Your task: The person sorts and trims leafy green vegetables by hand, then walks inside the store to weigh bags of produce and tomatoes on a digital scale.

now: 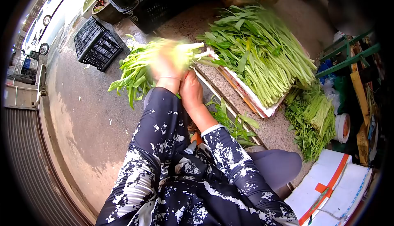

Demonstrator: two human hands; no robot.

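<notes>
A bunch of leafy green stems (137, 68) lies across my left hand (165, 63), its leaves pointing left and pale cut ends pointing right. Motion blurs my left hand, which is wrapped round the bunch. Close beside that wrist, my right hand (191, 88) is closed just below the stems; what it holds is hidden. On the right, a large pile of long-stemmed greens (262, 57) rests on a white slab (274, 109). Loose leaves (230, 121) lie below my right hand, near the ledge.
A black crate (98, 45) stands on the pavement at upper left, with more dark crates (152, 10) at the top. Another heap of greens (314, 121), a white bucket (342, 128) and white boxes with red tape (328, 185) are at right. My knee (279, 166) juts out right.
</notes>
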